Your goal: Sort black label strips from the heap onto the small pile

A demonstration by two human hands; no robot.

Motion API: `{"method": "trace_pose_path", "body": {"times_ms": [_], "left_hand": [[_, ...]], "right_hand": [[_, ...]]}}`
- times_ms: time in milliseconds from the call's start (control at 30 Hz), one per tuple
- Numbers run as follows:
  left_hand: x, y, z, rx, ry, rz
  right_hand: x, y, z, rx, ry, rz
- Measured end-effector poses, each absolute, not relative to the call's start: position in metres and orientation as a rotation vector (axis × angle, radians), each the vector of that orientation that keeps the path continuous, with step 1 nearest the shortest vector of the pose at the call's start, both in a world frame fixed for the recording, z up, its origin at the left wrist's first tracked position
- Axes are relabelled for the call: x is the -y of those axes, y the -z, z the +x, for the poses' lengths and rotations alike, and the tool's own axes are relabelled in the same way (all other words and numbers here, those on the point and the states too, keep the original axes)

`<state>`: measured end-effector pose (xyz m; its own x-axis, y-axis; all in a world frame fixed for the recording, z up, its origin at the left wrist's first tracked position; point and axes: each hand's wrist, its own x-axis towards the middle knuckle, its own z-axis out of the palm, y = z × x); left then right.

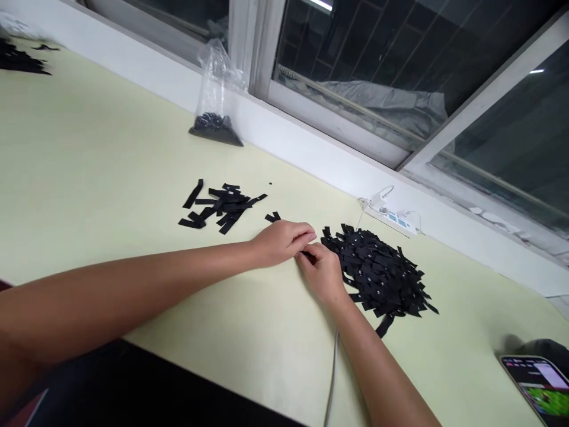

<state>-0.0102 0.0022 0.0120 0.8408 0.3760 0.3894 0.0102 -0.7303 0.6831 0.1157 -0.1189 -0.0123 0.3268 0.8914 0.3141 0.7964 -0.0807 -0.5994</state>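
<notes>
Left hand (pixel 284 242) and right hand (pixel 323 273), each grip narrow, pinch a black strip (pixel 307 255) beside the pile (pixel 377 270) near the table's (pixel 111 178) far edge.

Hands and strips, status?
Left hand, right hand meet at black flat strip, mostly hidden. Black strip heap beside right hand. Thin pale cable by right forearm.

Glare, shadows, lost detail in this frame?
Head view: white light streaks show in the dark glass window panes; head view: soft shadow beside the bare right forearm; head view: heaped black fabric-like strips keep little surface detail.
</notes>
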Motion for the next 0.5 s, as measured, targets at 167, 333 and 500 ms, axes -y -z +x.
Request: {"method": "trace_pose_path", "body": {"times_ms": [167, 333, 500], "left_hand": [[0.000, -0.007, -0.015, -0.154, -0.670, 2.293], [0.002, -0.008, -0.013, -0.056, -0.753, 2.233], [0.001, -0.007, -0.013, -0.061, -0.822, 2.220]], "right_hand": [[0.129, 0.005, 0.112, 1.456, -0.285, -1.777], [0.135, -0.001, 0.109, 1.396, -0.292, -1.806], [0.136, -0.001, 0.110, 1.236, -0.361, -1.813]]}}
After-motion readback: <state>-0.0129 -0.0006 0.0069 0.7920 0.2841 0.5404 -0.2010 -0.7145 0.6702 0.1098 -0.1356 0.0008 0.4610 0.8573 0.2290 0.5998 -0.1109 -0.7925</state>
